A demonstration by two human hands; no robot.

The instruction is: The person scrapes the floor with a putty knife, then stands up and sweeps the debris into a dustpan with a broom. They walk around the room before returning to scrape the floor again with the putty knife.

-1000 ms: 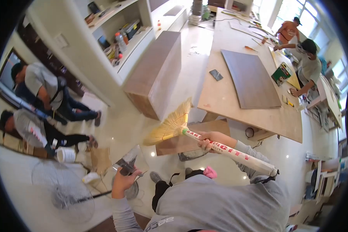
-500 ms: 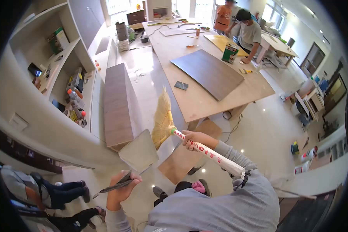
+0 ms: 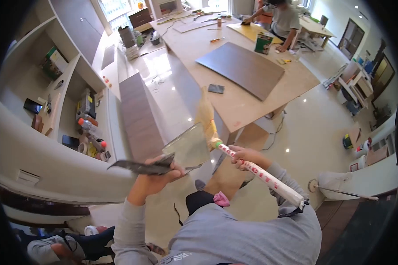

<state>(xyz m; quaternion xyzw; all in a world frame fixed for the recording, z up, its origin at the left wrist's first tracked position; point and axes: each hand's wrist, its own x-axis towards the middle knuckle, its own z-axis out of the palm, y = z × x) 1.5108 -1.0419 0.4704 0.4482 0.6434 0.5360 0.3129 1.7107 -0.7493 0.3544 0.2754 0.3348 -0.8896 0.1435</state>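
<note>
My right hand [image 3: 246,158] is closed around the broom [image 3: 269,179], whose white wrapped handle carries red lettering. The broom's straw bristles, blurred, point away from me near the table corner. My left hand [image 3: 157,180] grips a dustpan by its dark, ragged-looking handle [image 3: 139,167]; a thin rod runs from there to the pale, flat pan [image 3: 188,145]. The pan is raised beside the bristles, its near corner close to my left fingers.
A large worktable [image 3: 239,112] ahead bears a brown panel [image 3: 241,68] and a dark pad [image 3: 216,88]. A long brown box [image 3: 139,115] stands left, beside shelves [image 3: 66,88]. One person [image 3: 283,22] works across the table; another [image 3: 53,249] is at lower left.
The dustpan has risen and moved right with my left hand. The broom has shifted slightly right, its bristles now blurred. My view has turned, and the person at lower left appears lower.
</note>
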